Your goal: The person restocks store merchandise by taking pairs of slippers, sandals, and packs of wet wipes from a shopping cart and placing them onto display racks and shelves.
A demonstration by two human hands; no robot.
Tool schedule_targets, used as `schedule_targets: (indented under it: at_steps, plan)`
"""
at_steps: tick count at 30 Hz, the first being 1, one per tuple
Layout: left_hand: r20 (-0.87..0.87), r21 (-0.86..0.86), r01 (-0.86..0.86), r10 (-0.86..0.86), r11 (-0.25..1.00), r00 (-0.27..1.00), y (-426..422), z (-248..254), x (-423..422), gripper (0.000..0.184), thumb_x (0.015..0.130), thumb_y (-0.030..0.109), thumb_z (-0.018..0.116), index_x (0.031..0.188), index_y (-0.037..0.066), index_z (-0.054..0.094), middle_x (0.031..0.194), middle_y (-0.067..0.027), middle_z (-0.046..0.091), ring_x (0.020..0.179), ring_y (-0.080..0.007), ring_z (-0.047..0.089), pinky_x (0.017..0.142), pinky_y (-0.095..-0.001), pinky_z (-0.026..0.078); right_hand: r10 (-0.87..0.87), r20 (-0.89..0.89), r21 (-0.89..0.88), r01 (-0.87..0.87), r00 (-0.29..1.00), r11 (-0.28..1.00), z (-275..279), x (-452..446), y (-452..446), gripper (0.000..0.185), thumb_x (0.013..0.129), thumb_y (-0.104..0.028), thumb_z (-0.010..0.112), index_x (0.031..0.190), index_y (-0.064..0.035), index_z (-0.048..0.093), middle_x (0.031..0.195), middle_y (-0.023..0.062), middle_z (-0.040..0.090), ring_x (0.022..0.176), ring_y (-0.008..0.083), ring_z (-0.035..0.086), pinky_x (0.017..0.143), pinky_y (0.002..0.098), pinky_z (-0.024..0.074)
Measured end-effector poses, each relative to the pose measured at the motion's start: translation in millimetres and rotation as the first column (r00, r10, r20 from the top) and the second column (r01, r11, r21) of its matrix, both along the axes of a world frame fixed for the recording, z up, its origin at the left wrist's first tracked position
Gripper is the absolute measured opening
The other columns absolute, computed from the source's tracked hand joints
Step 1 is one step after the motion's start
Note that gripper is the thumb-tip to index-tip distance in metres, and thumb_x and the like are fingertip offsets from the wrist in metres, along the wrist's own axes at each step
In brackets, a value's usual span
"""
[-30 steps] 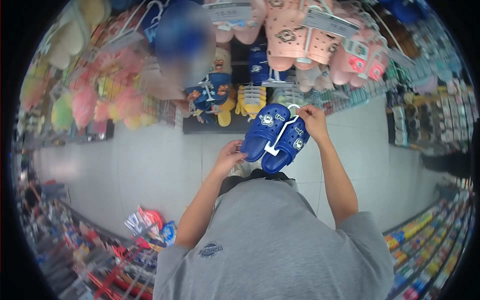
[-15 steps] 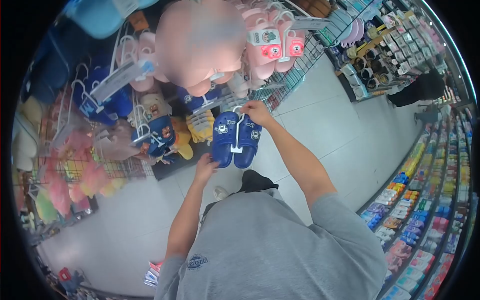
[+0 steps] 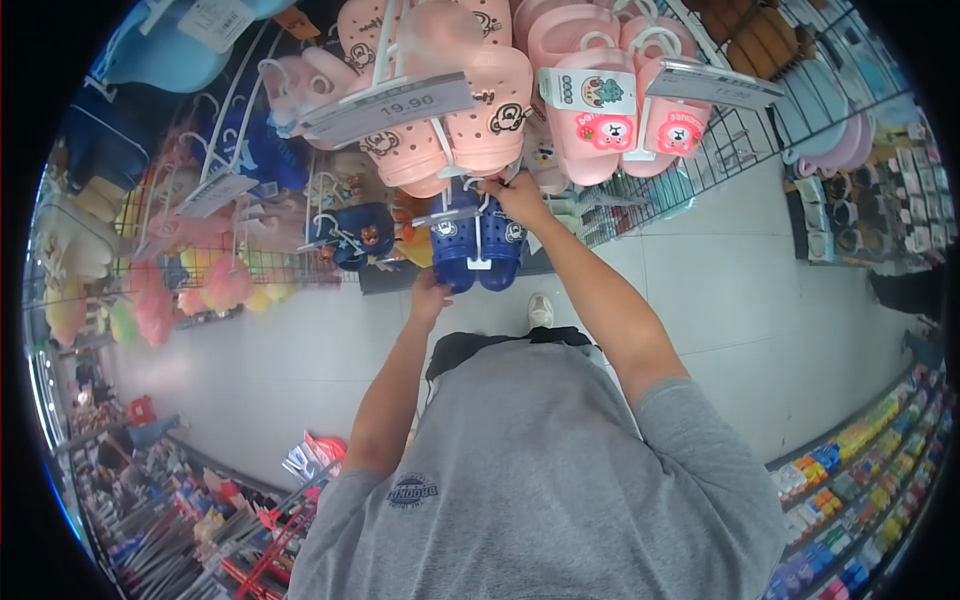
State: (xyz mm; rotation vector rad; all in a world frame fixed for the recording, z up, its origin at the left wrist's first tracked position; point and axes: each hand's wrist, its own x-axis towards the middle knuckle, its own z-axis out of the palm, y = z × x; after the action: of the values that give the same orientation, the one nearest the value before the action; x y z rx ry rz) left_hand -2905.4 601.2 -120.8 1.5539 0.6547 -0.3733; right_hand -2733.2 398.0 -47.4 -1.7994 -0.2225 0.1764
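A pair of dark blue clogs (image 3: 478, 248) with cartoon prints hangs toes down from a white plastic hanger, against the lower part of the display rack. My right hand (image 3: 517, 200) is closed on the top of that hanger, just under the pink clogs (image 3: 487, 110); its fingertips are partly hidden. My left hand (image 3: 430, 298) holds the toe of the left clog at its outer edge, fingers curled. A small label holder (image 3: 455, 215) on a rack hook crosses in front of the blue pair.
A price tag (image 3: 400, 108) reading 19.90 juts out above my hands. Pink slippers (image 3: 600, 110) hang to the right on the wire rack. Dark blue children's clogs (image 3: 360, 235) hang to the left. Shelves of small packets (image 3: 850, 470) line the right side; tiled floor (image 3: 700, 290) lies between.
Both hands have carried the blue clogs forward to the rack, under the pink pair. My view has turned and come nearer the display. A shoe now shows below the clogs.
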Motion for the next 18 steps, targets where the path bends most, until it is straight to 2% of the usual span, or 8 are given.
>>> schedule_targets:
  at_steps: [1, 2, 5, 9, 10, 13, 14, 18]
  plan:
    - [0.028, 0.018, -0.048, 0.047, 0.999, 0.998, 2.1, -0.2, 3.0, 0.059, 0.076, 0.004, 0.058, 0.132, 0.003, 0.039, 0.105, -0.0105, 0.061, 0.086, -0.0218, 0.064, 0.067, -0.0348, 0.053, -0.003, 0.029, 0.060, 0.001, 1.000, 0.998, 3.5, 3.5, 4.4, 0.020, 0.081, -0.019, 0.069, 0.091, -0.0013, 0.069, 0.081, 0.0126, 0.070, 0.072, 0.0206, 0.065, 0.068, 0.0328, 0.0485]
    - [0.031, 0.028, -0.092, 0.091, 0.995, 0.995, 5.3, 0.1, 6.0, 0.059, 0.076, 0.003, 0.058, 0.132, 0.003, 0.039, 0.104, -0.0097, 0.060, 0.083, -0.0208, 0.063, 0.066, -0.0342, 0.053, 0.034, 0.072, 0.089, -0.040, 0.997, 0.995, 7.3, 5.2, 6.2, 0.028, 0.081, -0.017, 0.071, 0.104, -0.0007, 0.065, 0.100, 0.0113, 0.069, 0.094, 0.0204, 0.064, 0.082, 0.0325, 0.0474]
    - [0.083, 0.036, -0.143, 0.140, 0.989, 0.987, 15.7, 10.3, 16.2, 0.059, 0.076, 0.002, 0.058, 0.132, 0.003, 0.039, 0.101, -0.0082, 0.059, 0.080, -0.0190, 0.062, 0.065, -0.0333, 0.054, 0.011, 0.032, 0.138, -0.016, 0.999, 0.990, 21.8, 10.0, 13.6, 0.039, 0.081, -0.021, 0.072, 0.112, -0.0006, 0.061, 0.109, 0.0133, 0.067, 0.101, 0.0231, 0.062, 0.086, 0.0345, 0.0466]
    - [0.115, 0.073, -0.170, 0.160, 0.983, 0.980, 26.7, 11.2, 29.6, 0.058, 0.076, 0.001, 0.057, 0.131, 0.002, 0.040, 0.097, -0.0068, 0.059, 0.079, -0.0177, 0.061, 0.065, -0.0322, 0.053, -0.016, -0.049, 0.063, 0.019, 0.999, 0.998, 28.2, 17.8, 16.5, 0.044, 0.082, -0.020, 0.070, 0.119, -0.0016, 0.057, 0.119, 0.0164, 0.061, 0.112, 0.0262, 0.058, 0.094, 0.0363, 0.0441]
    - [0.118, 0.079, -0.187, 0.177, 0.979, 0.977, 27.4, 10.6, 31.3, 0.055, 0.075, 0.000, 0.055, 0.129, 0.002, 0.044, 0.102, -0.0077, 0.059, 0.080, -0.0174, 0.061, 0.063, -0.0312, 0.054, -0.098, 0.126, 0.063, 0.090, 0.987, 0.994, 18.8, 19.5, 23.2, 0.036, 0.084, -0.025, 0.063, 0.114, -0.0055, 0.061, 0.110, 0.0215, 0.064, 0.104, 0.0353, 0.061, 0.086, 0.0399, 0.0481]
    - [0.119, 0.073, -0.204, 0.195, 0.976, 0.974, 28.9, 3.0, 31.8, 0.056, 0.075, -0.001, 0.055, 0.129, 0.001, 0.044, 0.101, -0.0080, 0.060, 0.079, -0.0173, 0.061, 0.062, -0.0305, 0.054, -0.056, 0.233, 0.061, 0.042, 0.971, 0.997, 7.4, 29.1, 32.1, 0.038, 0.085, -0.026, 0.060, 0.119, -0.0070, 0.059, 0.118, 0.0216, 0.060, 0.110, 0.0362, 0.057, 0.089, 0.0413, 0.0466]
    - [0.116, 0.066, -0.196, 0.188, 0.978, 0.975, 30.4, 0.4, 31.2, 0.060, 0.074, -0.001, 0.057, 0.132, -0.001, 0.040, 0.095, -0.0074, 0.059, 0.077, -0.0175, 0.061, 0.062, -0.0309, 0.054, 0.021, 0.209, -0.107, 0.001, 0.978, 0.994, 6.3, 30.7, 31.5, 0.043, 0.086, -0.028, 0.059, 0.124, -0.0082, 0.055, 0.127, 0.0195, 0.055, 0.117, 0.0344, 0.053, 0.094, 0.0402, 0.0441]
    - [0.097, 0.110, -0.166, 0.156, 0.980, 0.983, 31.2, -13.3, 34.3, 0.060, 0.074, -0.001, 0.057, 0.132, -0.001, 0.039, 0.094, -0.0090, 0.060, 0.074, -0.0187, 0.062, 0.061, -0.0314, 0.054, 0.088, -0.007, -0.349, -0.085, 0.996, 0.933, 1.3, 34.3, 41.7, 0.048, 0.087, -0.031, 0.057, 0.129, -0.0080, 0.051, 0.132, 0.0173, 0.051, 0.120, 0.0320, 0.050, 0.100, 0.0397, 0.0404]
